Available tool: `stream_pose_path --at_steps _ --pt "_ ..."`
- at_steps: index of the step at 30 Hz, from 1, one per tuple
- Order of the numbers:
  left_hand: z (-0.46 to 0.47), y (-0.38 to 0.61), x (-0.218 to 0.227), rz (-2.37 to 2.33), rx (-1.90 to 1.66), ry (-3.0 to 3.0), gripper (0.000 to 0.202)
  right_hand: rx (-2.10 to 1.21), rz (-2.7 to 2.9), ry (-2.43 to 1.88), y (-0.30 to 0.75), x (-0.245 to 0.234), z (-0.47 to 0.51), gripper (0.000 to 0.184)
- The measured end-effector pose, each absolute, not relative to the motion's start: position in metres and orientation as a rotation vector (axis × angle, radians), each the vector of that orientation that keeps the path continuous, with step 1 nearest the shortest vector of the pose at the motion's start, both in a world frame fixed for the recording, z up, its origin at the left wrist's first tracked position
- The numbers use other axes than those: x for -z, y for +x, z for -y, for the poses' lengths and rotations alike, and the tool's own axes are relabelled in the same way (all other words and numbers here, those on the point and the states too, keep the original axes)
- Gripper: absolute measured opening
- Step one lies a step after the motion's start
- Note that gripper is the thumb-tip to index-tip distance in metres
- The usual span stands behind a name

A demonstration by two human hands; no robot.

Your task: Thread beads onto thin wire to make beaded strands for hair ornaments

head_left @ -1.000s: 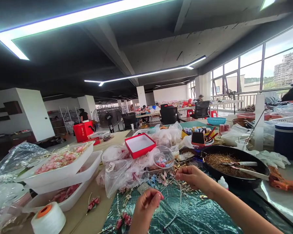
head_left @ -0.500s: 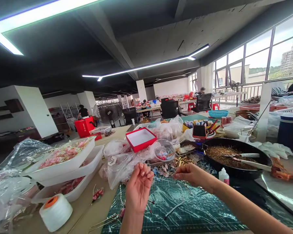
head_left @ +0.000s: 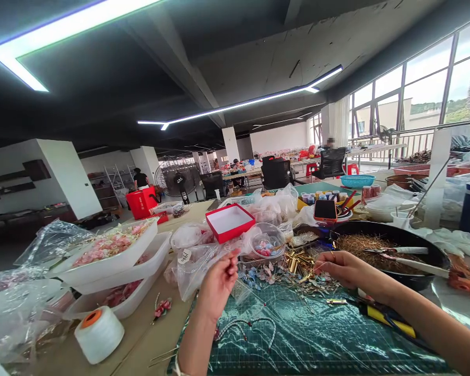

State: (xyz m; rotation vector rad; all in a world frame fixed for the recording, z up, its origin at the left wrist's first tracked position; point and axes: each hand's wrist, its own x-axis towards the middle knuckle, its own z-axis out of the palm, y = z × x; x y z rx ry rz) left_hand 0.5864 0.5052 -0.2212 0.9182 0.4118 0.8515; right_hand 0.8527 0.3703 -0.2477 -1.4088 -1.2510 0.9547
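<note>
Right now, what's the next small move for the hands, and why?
Probably bring the left hand in toward the right hand. The left is raised above the green cutting mat with its fingers pinched together, while the right sits low over the pile of gold pieces.

On the tabletop (head_left: pixel 149 339): a cutting mat (head_left: pixel 305 334) front and centre, stacked plastic trays (head_left: pixel 113 256) to its left, a thread spool (head_left: pixel 99 334) before those trays, a wide pan (head_left: pixel 387 240) to the right, an open box (head_left: pixel 230 223) and a clear bowl (head_left: pixel 264 241) behind the mat.
</note>
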Motion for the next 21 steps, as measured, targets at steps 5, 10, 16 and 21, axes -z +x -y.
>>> stream_pose_path --at_steps 5,10,16,21 --pt "-0.49 0.623 0.209 -0.51 -0.489 1.438 0.029 -0.933 1.493 -1.356 0.827 0.219 -0.378 0.026" --pt "-0.47 0.644 0.196 -0.449 -0.245 1.763 0.027 -0.903 1.501 -1.285 0.806 0.2 -0.398 0.021" --pt "-0.466 0.649 0.196 -0.4 -0.173 1.864 0.026 -0.95 1.365 -1.174 0.809 0.194 -0.406 0.025" --pt "-0.474 0.646 0.198 -0.399 -0.289 1.593 0.029 -1.035 1.196 -1.037 0.817 0.215 -0.394 0.035"
